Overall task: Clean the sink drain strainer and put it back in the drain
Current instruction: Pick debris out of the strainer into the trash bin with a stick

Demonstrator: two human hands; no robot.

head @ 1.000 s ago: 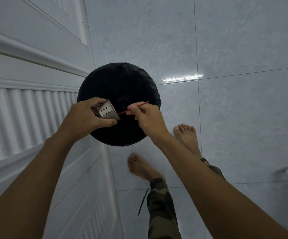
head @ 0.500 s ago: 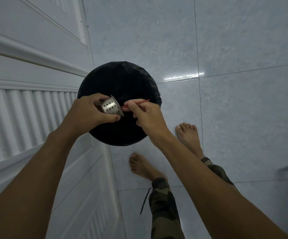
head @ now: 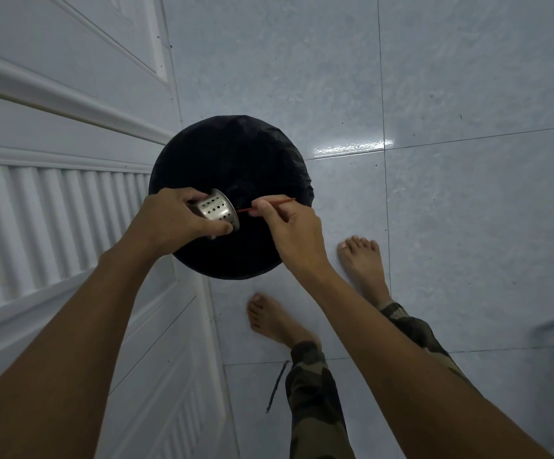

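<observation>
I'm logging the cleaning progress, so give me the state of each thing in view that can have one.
strainer: out of the drain, held on its side over the bin, open end towards the right hand.
red stick: pinched, tip at the strainer's mouth.
left hand: closed around the strainer.
right hand: pinching the red stick.
bin: open, lined with a black bag.

Left hand (head: 173, 220) grips the strainer (head: 216, 212) (tipped sideways) over the black-lined bin (head: 232, 154); right hand (head: 290, 226) pinches a red stick (head: 270, 204).
</observation>
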